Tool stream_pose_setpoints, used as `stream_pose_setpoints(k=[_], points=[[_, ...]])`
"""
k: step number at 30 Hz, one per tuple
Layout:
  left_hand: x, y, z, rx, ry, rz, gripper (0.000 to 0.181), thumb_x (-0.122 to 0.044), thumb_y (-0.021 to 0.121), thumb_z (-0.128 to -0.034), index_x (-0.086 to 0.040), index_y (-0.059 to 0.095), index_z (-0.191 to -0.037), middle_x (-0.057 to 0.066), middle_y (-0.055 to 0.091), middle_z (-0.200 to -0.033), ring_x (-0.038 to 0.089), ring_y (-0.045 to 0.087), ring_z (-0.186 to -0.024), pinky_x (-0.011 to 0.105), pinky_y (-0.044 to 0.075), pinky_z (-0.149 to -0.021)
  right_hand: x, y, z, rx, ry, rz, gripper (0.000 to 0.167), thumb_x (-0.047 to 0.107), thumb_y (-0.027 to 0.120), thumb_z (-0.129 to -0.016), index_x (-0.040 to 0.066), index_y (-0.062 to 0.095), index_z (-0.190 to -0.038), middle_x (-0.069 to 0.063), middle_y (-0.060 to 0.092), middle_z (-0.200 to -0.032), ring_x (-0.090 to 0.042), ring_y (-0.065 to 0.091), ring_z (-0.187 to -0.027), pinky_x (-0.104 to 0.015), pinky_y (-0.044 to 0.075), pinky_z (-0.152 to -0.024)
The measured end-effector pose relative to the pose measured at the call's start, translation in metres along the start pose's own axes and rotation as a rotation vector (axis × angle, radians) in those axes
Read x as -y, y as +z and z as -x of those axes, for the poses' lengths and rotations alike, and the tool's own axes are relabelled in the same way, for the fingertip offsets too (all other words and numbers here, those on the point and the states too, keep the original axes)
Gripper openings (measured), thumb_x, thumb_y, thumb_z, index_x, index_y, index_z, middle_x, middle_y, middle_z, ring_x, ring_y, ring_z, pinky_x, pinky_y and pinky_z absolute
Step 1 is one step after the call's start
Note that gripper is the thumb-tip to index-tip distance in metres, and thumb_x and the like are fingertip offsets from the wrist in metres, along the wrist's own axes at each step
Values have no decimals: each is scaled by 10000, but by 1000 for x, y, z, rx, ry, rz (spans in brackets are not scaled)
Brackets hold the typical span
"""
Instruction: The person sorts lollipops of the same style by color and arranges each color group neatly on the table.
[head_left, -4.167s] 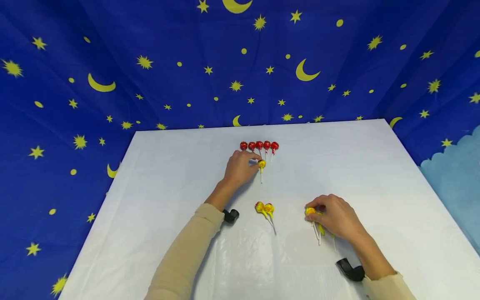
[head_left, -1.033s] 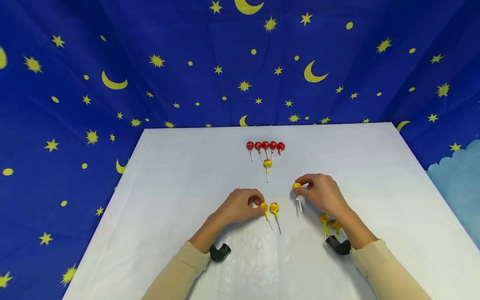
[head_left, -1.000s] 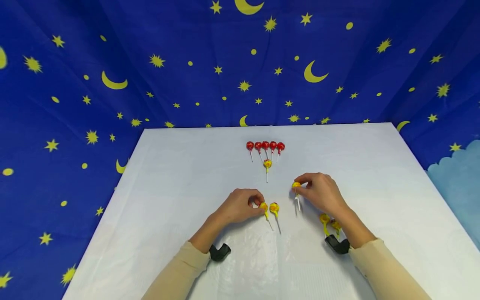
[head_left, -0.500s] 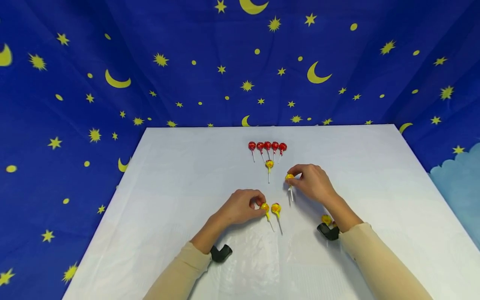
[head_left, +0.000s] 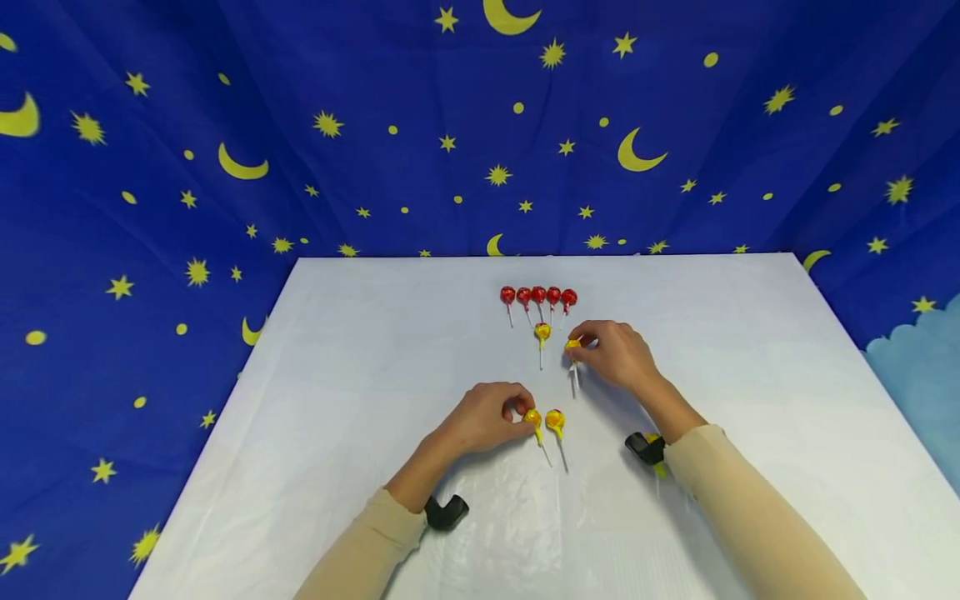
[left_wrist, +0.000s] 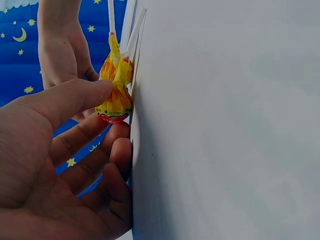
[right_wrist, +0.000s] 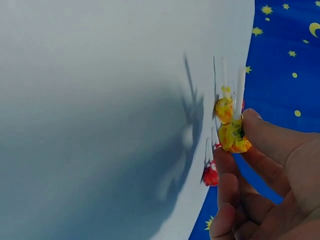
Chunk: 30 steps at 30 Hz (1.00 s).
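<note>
My left hand [head_left: 486, 418] pinches the head of a yellow lollipop [head_left: 533, 419] low over the middle of the table; in the left wrist view the thumb presses on its wrapper [left_wrist: 114, 106]. Just right of it lies a second yellow lollipop [head_left: 555, 422]. Farther back, my right hand [head_left: 619, 355] holds another yellow lollipop [right_wrist: 234, 137] between thumb and fingers, its white stick pointing toward me. Left of that hand a yellow lollipop [head_left: 542, 333] lies below a row of several red lollipops [head_left: 538, 296].
The white table [head_left: 375, 333] ends at a blue curtain [head_left: 420, 175] with yellow stars and moons. Under the right wrist, a yellow lollipop [head_left: 659, 469] is partly hidden by a black wrist camera [head_left: 643, 447]. Another black camera [head_left: 447, 513] sits at the left wrist.
My right hand has carried its yellow lollipop from the right-hand group back and left, close to the one below the red row. The left hand left that one and now holds a nearer lollipop.
</note>
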<state>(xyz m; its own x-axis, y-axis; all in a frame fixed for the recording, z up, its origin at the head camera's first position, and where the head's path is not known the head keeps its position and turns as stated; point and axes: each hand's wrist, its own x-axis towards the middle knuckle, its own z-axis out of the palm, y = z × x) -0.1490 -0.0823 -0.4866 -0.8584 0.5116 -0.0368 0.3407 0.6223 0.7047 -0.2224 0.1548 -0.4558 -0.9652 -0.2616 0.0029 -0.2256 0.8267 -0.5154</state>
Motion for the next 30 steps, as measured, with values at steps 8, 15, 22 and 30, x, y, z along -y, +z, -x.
stream_pose_setpoints(k=[8,15,22,30], points=[[4,1,4,-12,-18,-1,164,-288,749,-839,-211,661,-955,-78,618,-846,58,515,-684,244,437,-658,4,7,-21,57,16,28,303,323,764,-827,131,728,-1059,-42,662,-923,-241,567,-835,-405,454,-737],[1,1,3,-14,-11,10,171,-278,755,-836,-200,665,-959,-71,622,-852,54,518,-687,238,440,-658,5,8,-29,19,11,69,278,302,779,-813,127,734,-1024,-42,676,-898,-228,593,-797,-399,459,-672],[2,2,2,-15,-4,17,166,-273,766,-824,-208,665,-939,-84,617,-825,40,515,-663,229,437,-639,5,12,-38,45,55,98,307,308,778,-814,111,722,-1043,-53,672,-908,-219,594,-787,-380,468,-664],[3,4,2,-30,-7,23,160,-286,760,-830,-223,664,-942,-85,611,-823,44,512,-676,238,435,-646,9,15,-42,14,46,120,320,318,785,-804,106,716,-1035,-51,665,-902,-215,601,-793,-395,478,-663]])
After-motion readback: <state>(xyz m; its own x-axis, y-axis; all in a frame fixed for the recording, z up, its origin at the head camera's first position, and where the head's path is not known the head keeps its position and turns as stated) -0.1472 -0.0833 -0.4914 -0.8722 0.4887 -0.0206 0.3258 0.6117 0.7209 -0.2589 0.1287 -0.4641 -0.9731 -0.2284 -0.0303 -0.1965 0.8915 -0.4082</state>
